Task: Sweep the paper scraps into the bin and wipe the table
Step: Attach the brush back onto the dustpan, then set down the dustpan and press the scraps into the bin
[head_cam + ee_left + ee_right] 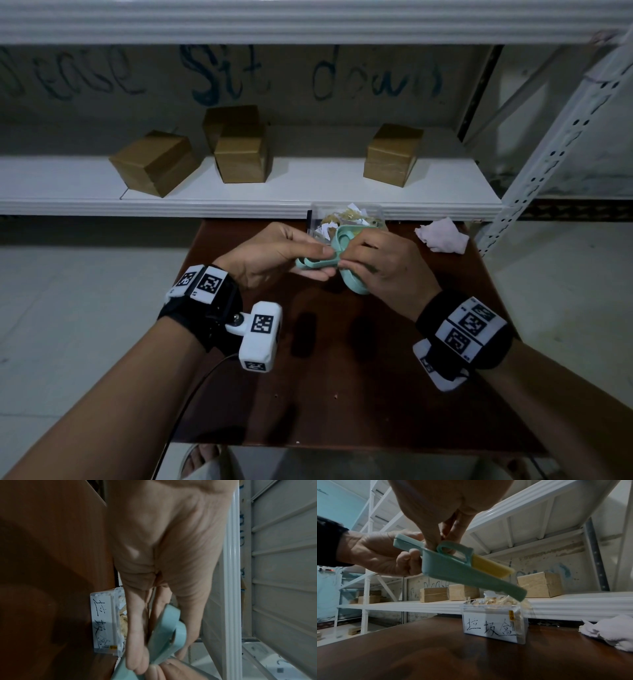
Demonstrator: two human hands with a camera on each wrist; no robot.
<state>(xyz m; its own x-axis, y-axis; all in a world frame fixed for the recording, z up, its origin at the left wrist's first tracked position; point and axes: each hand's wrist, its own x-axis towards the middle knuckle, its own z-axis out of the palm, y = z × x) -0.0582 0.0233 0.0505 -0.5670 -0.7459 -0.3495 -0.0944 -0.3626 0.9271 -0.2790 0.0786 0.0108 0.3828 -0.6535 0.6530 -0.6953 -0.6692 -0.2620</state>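
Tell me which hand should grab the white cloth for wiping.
Right, probably. The crumpled white cloth lies at the brown wooden table's far right corner, nearest the right hand. The left hand could keep the mint-green plastic dustpan.

The small mint-green plastic dustpan (467, 573) and the matching brush with pale yellow bristles (489, 566) meet in the grip of both hands above the brown wooden table (394, 394). The left hand (274, 253) lies to the left of the grip, the right hand (383, 267) to its right. Just behind and below the grip stands the clear plastic bin with a handwritten paper label (493, 626), with the paper scraps (494, 600) in it and the dustpan's lip over its rim. Right of the grip, beyond the bin, the crumpled white cloth (442, 236) lies on the table. Behind all this runs the white metal shelf (239, 202), with brown cardboard boxes (241, 161) on it.
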